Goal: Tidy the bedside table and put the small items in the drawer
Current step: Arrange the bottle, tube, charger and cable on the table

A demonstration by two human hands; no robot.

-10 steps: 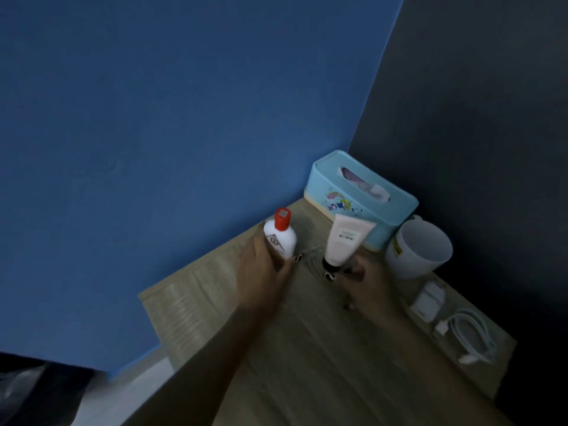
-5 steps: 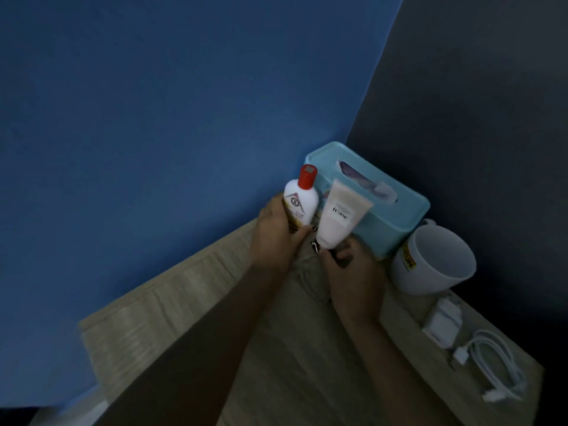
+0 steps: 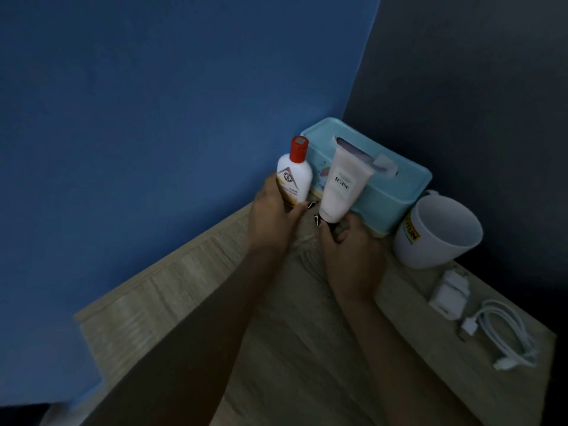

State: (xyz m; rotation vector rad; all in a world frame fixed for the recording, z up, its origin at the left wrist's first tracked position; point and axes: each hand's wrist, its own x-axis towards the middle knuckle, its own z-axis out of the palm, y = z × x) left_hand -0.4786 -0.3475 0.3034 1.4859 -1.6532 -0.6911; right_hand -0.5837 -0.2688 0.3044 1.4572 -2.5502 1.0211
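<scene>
My left hand (image 3: 273, 215) grips a small white bottle with a red cap (image 3: 294, 173), held upright above the wooden bedside table (image 3: 172, 290). My right hand (image 3: 350, 250) holds a pale pink tube (image 3: 342, 186) by its cap end, flat end up, just right of the bottle. Both items are raised off the tabletop, in front of the tissue box. No drawer is in view.
A light blue tissue box (image 3: 396, 192) stands in the back corner against the blue wall. Right of it sits a white mug (image 3: 436, 235) with a yellow label. A white charger plug (image 3: 448, 295) and coiled white cable (image 3: 504, 336) lie near the right edge.
Both hands have lifted the bottle and the tube off the tabletop and brought them closer together. The view has shifted closer to the table.
</scene>
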